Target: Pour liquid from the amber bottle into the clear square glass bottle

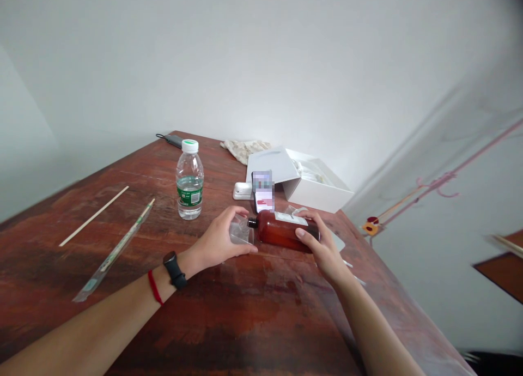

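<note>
Amber-brown plastic bottle (281, 230) lies on its side over a reddish-brown wooden table (253, 310), black cap toward the left, white label on top. Whether it touches the wood cannot be told.

Right hand (322, 245): fingers together, clamped round the bottle's base end. Left hand (218, 240): fingers together, curled over a clear plastic pouch (241, 230) just beside the cap. Black smartwatch (175, 270) and red cord bracelet (154, 286) on the left wrist.

Around the bottle:
- Directly behind it, nearly touching, an upright dark flat device (262, 190), face pixelated, stands in the way of the things further back.
- Behind that device, a small white oblong object (242, 190) and an open white cardboard box (322, 193) with its lid (272, 166) propped against it.
- Further back, a crumpled beige cloth (244, 150) and a black cable (174, 140).
- Back and left, a clear water bottle (189, 188) with white cap and green label, upright.
- Well left, a bare wooden chopstick (93, 216) and a second stick in a clear plastic sleeve (114, 250).
</note>
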